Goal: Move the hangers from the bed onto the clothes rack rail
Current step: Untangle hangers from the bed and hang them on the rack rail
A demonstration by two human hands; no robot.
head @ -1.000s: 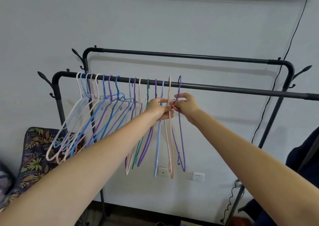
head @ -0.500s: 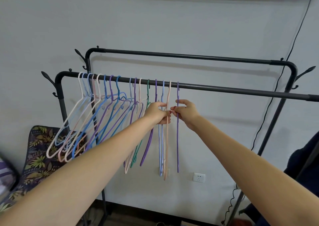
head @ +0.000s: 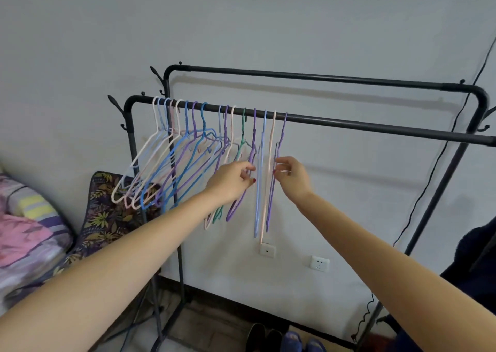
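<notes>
Fingers [head: 281,161] of the right hand [head: 291,177] loosely pinch the purple hanger [head: 280,147]; left hand [head: 230,181] fingers hang slack beside it, probably evening the spacing along the rail [head: 349,125].

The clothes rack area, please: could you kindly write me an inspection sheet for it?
Surface: bed at the left edge, with pink bedding; no hangers visible on it.
Job's things: pastel hangers hooked on the front rail.
Clutter: shoes on the floor under the rack.
Hands: left hand and right hand among the rightmost hangers; grip blurred.
Cables: black cable down the wall.
Surroundings: wall sockets; floral cushion.
</notes>
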